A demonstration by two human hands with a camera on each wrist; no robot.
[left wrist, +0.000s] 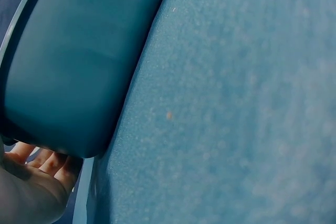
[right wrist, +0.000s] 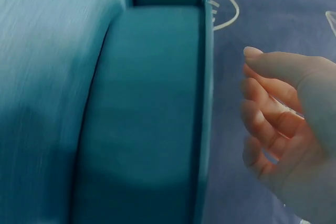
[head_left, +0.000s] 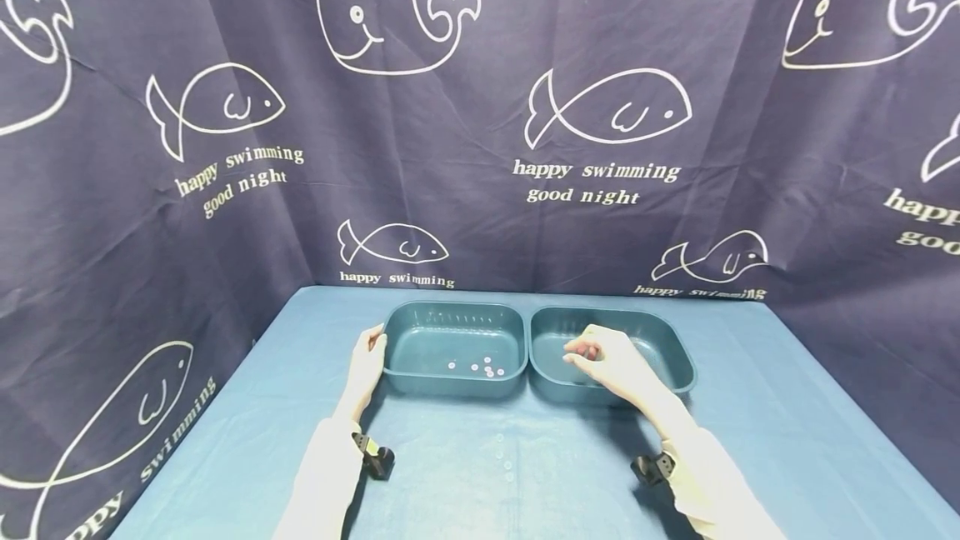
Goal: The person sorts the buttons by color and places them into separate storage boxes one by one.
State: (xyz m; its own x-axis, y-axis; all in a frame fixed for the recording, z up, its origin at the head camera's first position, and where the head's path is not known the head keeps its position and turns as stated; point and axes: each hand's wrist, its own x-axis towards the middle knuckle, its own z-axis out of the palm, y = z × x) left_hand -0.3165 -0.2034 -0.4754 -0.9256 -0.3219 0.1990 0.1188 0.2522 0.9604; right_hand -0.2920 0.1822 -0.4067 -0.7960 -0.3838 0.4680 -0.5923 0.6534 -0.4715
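Two teal rectangular tubs stand end to end. My left hand (head_left: 366, 361) rests against the outer left end of the left tub (head_left: 456, 385), its fingers (left wrist: 52, 164) at the end wall in the left wrist view. Several small pale round pieces (head_left: 488, 371) lie inside that tub, towards its front right. Over the right tub (head_left: 577, 392) hovers my right hand (head_left: 617, 359), fingers loosely bent and thumb near the index fingertip. Nothing shows between those fingertips in the right wrist view, where the hand (right wrist: 294, 124) is beside the tub's rim.
A light blue cloth (head_left: 442, 473) covers the table. Faint pale round spots (head_left: 507, 466) show on it in front of the tubs. Behind and to the sides hangs a dark curtain (head_left: 480, 123) with white whale and fish drawings. A small black camera sits on each wrist.
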